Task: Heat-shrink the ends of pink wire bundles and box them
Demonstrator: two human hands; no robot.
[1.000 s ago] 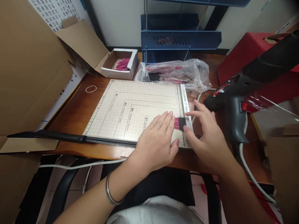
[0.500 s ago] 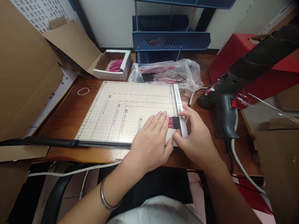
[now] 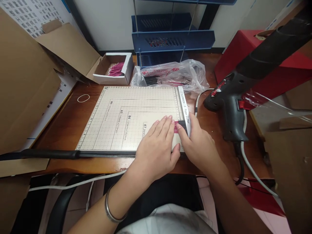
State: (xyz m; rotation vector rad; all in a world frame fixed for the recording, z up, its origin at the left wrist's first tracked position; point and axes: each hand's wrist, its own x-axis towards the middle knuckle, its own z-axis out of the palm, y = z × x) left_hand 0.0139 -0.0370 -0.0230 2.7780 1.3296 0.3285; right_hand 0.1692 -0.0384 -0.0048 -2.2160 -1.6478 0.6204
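Note:
My left hand (image 3: 157, 148) lies flat, palm down, on the paper cutter board (image 3: 117, 120), covering part of a row of pink-and-black strands (image 3: 181, 124). The strands' black ends show between my hands, against the white labelled edge strip (image 3: 184, 105). My right hand (image 3: 201, 143) is at the board's right edge, thumb over the strands and fingers on the outer side of the strip. Its thumb and fingers are apart, and nothing is seen gripped in it. The cutter's black handle (image 3: 51, 153) points left along the near edge.
A white box (image 3: 126, 70) with pink strands and a clear plastic bag (image 3: 195, 74) lie behind the board. A black heat gun (image 3: 231, 107) and its cable are at the right. A rubber band (image 3: 83, 98) lies left. Cardboard (image 3: 21, 81) stands far left.
My right thumb has moved up from the board's near corner onto the strands, and its fingers have shifted down the outer edge. My left hand stays flat. The view has shifted slightly.

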